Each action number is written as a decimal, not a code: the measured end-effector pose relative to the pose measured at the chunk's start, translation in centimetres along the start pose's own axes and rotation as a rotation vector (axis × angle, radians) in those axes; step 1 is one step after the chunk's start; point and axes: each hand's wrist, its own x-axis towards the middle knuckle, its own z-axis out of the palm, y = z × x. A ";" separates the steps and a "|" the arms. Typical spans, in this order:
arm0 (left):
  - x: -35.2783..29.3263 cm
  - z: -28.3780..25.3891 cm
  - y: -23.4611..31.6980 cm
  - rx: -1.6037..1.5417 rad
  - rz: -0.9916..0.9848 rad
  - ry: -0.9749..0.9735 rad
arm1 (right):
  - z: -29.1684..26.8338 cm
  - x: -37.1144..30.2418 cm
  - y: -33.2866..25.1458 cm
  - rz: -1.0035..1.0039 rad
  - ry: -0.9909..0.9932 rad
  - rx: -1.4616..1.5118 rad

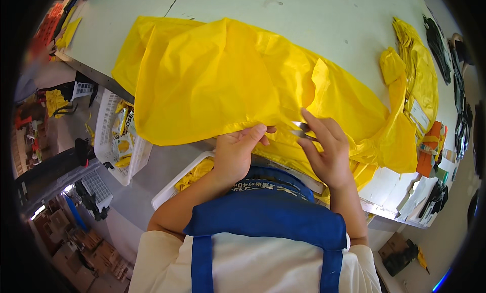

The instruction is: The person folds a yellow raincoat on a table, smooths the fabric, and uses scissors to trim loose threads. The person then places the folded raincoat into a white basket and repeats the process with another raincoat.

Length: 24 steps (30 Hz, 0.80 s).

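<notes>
A large piece of glossy yellow fabric (pixel 212 75), like a waterproof garment, is spread across the table, its near edge hanging over the front. My left hand (pixel 235 153) pinches the hemmed near edge between thumb and fingers. Just to the right, my right hand (pixel 330 150) is closed around small metal thread snips (pixel 302 130). The blades point left toward the pinched hem, a short way from my left fingertips. Whether they touch the fabric or any thread, I cannot make out.
The pale table (pixel 324 14) extends beyond the fabric. Folded yellow garments (pixel 417 70) are piled at right, near an orange box (pixel 430 146) and dark strips (pixel 438 47). Below the table's left side stand a white crate (pixel 107 126) with packaged yellow items and another white bin (pixel 164 194) holding yellow fabric.
</notes>
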 end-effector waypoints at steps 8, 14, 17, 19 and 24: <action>-0.6 -0.7 0.0 0.039 0.010 -0.035 | 1.0 2.5 -0.1 -0.126 -0.138 -0.119; -0.3 -0.9 -0.1 0.100 0.016 -0.040 | 0.6 1.1 1.2 0.100 -0.020 0.089; 0.0 -1.0 0.0 0.129 -0.012 -0.057 | 0.4 0.3 1.1 0.217 -0.030 0.104; 0.2 -0.9 0.1 0.149 -0.063 -0.093 | 0.1 -1.2 2.7 0.292 0.101 0.205; -1.2 -3.8 0.9 0.430 -0.252 -0.322 | -7.0 -8.7 15.0 0.567 0.936 0.008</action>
